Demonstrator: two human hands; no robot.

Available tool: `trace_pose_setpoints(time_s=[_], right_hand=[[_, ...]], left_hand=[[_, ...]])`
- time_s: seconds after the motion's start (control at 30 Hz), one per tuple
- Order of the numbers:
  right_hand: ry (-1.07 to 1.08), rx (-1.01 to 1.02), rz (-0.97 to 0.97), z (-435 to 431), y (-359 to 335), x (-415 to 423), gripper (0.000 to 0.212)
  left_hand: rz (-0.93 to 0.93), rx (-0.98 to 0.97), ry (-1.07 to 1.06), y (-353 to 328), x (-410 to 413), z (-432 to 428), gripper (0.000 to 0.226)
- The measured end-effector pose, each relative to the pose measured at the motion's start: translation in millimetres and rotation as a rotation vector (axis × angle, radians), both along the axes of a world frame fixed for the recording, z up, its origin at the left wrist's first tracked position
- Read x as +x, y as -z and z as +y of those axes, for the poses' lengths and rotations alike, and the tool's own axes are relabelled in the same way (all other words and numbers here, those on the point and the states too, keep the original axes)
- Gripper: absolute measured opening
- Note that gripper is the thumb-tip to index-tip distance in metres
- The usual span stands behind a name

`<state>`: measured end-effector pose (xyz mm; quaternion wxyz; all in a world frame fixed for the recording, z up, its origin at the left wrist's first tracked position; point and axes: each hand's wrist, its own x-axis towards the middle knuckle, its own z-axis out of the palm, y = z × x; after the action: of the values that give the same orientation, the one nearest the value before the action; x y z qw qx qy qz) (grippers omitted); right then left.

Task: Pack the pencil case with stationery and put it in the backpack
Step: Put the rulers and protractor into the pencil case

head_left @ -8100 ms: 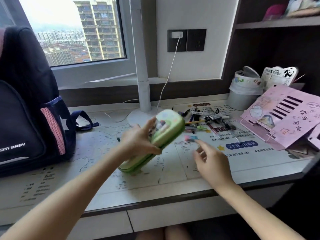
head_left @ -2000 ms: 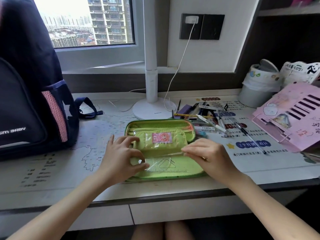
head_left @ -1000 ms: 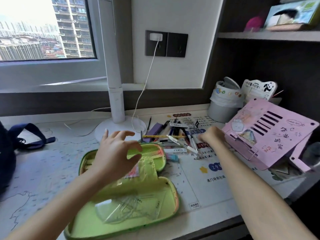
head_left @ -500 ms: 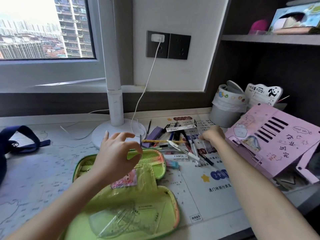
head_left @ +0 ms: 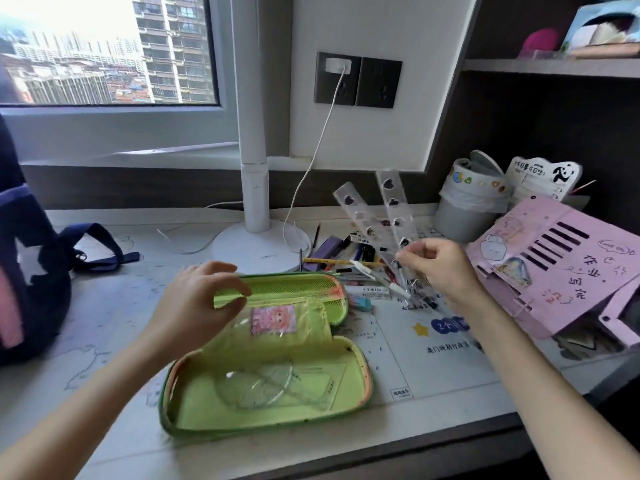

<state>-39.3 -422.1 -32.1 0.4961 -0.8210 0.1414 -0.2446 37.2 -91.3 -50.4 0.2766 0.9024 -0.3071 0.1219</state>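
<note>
A green pencil case (head_left: 356,372) lies open on the desk, with a clear protractor and set squares (head_left: 266,379) in its near half. My left hand (head_left: 197,306) pinches the middle flap of the case near the mesh pocket. My right hand (head_left: 440,265) holds two clear rulers (head_left: 391,209) with heart cut-outs, lifted and fanned upward above a pile of pens and pencils (head_left: 349,261). The dark blue backpack (head_left: 24,265) stands at the left edge.
A white lamp base (head_left: 259,247) with its pole and a charging cable stands behind the case. A pink book stand (head_left: 561,265) and a lined grey bin (head_left: 464,202) fill the right side. An eraser (head_left: 360,301) lies beside the case.
My right hand has lifted two clear rulers out of the stationery pile. My left hand stays on the case flap. The view has shifted slightly left, showing the backpack again.
</note>
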Motion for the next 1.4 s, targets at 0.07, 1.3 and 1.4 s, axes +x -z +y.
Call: trace_pose_setpoints(time_s=[0.07,1.3,1.4], right_hand=[[-0.331,0.048,0.142,34,-7,-22,0.010],[-0.380,-0.888,-0.154,137,58,-33,0.018],[-0.445,-0.883,-0.099,139,55,-35,0.021]], left_hand=[[0.081,-0.138,-0.038,2,-5,13,0.012],[0.132,-0.151,0.002,39,-48,38,0.010],[0.064,-0.211,-0.087,37,-41,28,0.014]])
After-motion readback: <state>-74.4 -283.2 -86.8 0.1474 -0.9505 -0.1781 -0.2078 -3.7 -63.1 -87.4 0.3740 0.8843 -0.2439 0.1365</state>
